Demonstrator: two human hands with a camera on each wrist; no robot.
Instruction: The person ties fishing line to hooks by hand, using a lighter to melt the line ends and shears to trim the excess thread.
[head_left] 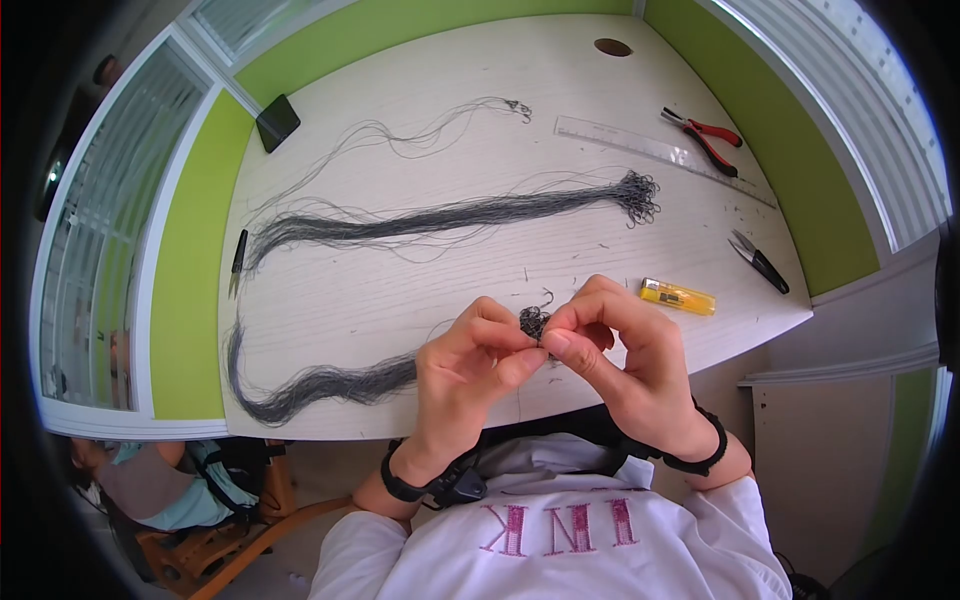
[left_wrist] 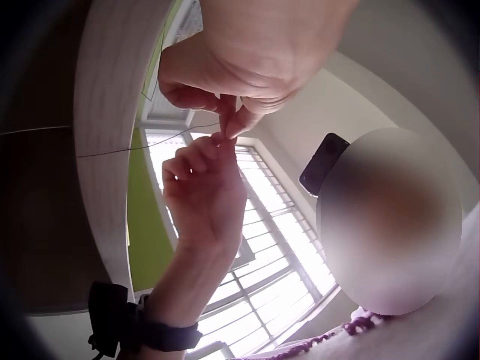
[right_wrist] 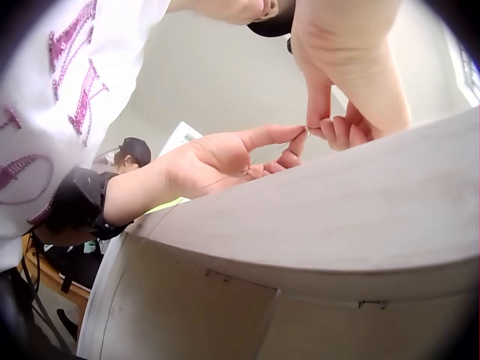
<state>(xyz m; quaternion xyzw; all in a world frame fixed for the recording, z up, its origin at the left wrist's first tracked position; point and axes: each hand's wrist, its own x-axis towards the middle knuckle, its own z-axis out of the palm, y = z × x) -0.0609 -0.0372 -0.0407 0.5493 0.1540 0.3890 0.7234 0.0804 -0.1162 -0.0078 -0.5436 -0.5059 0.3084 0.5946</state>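
Observation:
At the table's front edge, the left hand (head_left: 462, 375) and right hand (head_left: 635, 375) meet fingertip to fingertip, pinching a thin dark line. A cluster of dark hooks (head_left: 532, 320) lies just behind the fingertips, and a bundle of dark lines (head_left: 335, 385) runs left. In the left wrist view, the line (left_wrist: 112, 151) stretches leftward from where the left hand (left_wrist: 251, 60) and right hand (left_wrist: 206, 199) touch. A tiny shiny piece (right_wrist: 307, 131) shows between the left hand (right_wrist: 217, 161) and right hand (right_wrist: 352, 67) in the right wrist view; its shape is unclear.
Farther back lie a long bundle of hooked lines (head_left: 450, 213) and a smaller one (head_left: 400, 135). On the right are a clear ruler (head_left: 630, 142), red-handled pliers (head_left: 712, 140), black snips (head_left: 762, 265) and a yellow lighter (head_left: 680, 297). Black-handled snips (head_left: 238, 262) lie left.

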